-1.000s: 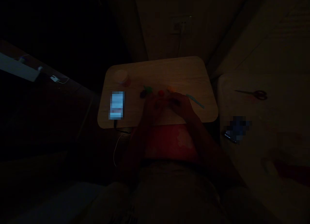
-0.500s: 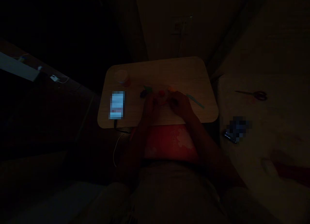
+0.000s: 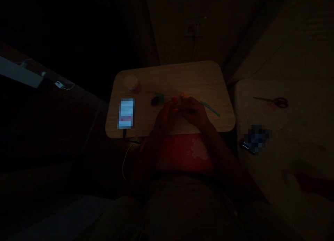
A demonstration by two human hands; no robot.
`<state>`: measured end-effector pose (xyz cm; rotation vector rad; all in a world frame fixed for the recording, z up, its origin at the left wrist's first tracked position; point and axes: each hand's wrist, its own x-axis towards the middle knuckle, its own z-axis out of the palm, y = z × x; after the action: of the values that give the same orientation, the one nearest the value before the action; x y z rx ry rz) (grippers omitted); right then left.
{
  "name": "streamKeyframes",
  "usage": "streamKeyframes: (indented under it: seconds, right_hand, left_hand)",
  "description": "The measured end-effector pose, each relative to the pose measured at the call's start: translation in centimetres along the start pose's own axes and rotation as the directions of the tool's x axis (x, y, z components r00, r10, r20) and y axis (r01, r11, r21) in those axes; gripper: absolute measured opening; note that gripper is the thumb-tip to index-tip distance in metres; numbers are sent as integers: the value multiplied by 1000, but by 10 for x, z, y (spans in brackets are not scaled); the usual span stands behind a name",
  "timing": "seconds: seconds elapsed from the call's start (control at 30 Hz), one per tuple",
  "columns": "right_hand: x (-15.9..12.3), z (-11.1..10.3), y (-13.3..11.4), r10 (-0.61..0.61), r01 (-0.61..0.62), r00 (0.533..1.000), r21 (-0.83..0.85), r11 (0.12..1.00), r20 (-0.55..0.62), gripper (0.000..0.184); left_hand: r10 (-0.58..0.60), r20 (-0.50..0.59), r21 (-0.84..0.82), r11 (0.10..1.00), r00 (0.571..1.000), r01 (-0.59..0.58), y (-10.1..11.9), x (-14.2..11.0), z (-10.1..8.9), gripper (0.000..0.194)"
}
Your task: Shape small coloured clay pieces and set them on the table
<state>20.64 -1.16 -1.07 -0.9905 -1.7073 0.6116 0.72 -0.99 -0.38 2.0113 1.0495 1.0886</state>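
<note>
The room around you is very dark, and the wood-grain tabletop [image 3: 146, 122] stands in front of you near a wall with a plugged-in socket [image 3: 194, 27]. At its far left corner is a tub [image 3: 131, 81] with a pale round top and a reddish side; you cannot tell from here whether the top is a lid, or what is inside. A lit phone [image 3: 126, 113] lies nearer you on that side, its screen blurred, with a dark cable at its lower end.

Both your forearms reach forward over the near edge. Your left hand [image 3: 166, 112] and right hand [image 3: 193, 110] face each other near the middle, fingers curled inward and the fingertips close together. A small reddish patch shows between them, but it is too dark to tell how far they are open or whether they grip anything.

The red lump [image 3: 174, 100] sits just beyond your left fingertips. The orange lump [image 3: 184, 95] is just past your right hand, with the teal stick [image 3: 212, 110] lying slantwise to its right. Left of your hands, the dark purple lump [image 3: 154, 101] and the green lump [image 3: 159, 95] sit side by side. Scissors [image 3: 281, 102] and another phone [image 3: 255, 140] lie on the pale surface [image 3: 300, 129] at your right.
</note>
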Motion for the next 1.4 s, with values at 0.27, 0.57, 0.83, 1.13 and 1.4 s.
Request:
streamKeyframes:
  seconds: [0.27, 0.57, 0.83, 1.13, 1.4]
  right_hand:
    - [0, 0, -1, -7, 7, 1000, 15, 1000, 10, 19]
    - [0, 0, -1, 5, -5, 1000, 29, 1000, 3, 14]
    - [0, 0, -3, 124, -123, 992, 106, 987, -4, 26]
    - [-2, -1, -1, 189, -193, 981, 173, 966, 36, 29]
    - [-1, 0, -3, 248, -257, 966, 161, 953, 70, 29]
  left_hand:
    - [63, 61, 164, 984, 996, -72, -5, 2, 1, 51]
    - [163, 56, 246, 954, 985, -171, -3, 1, 0, 50]
    - [328, -8, 279, 908, 945, -312, -3, 4, -4, 39]
    - [335, -45, 313, 899, 941, -305, -10, 1, -4, 30]
    - [358, -52, 319, 891, 932, -324, -8, -2, -2, 32]
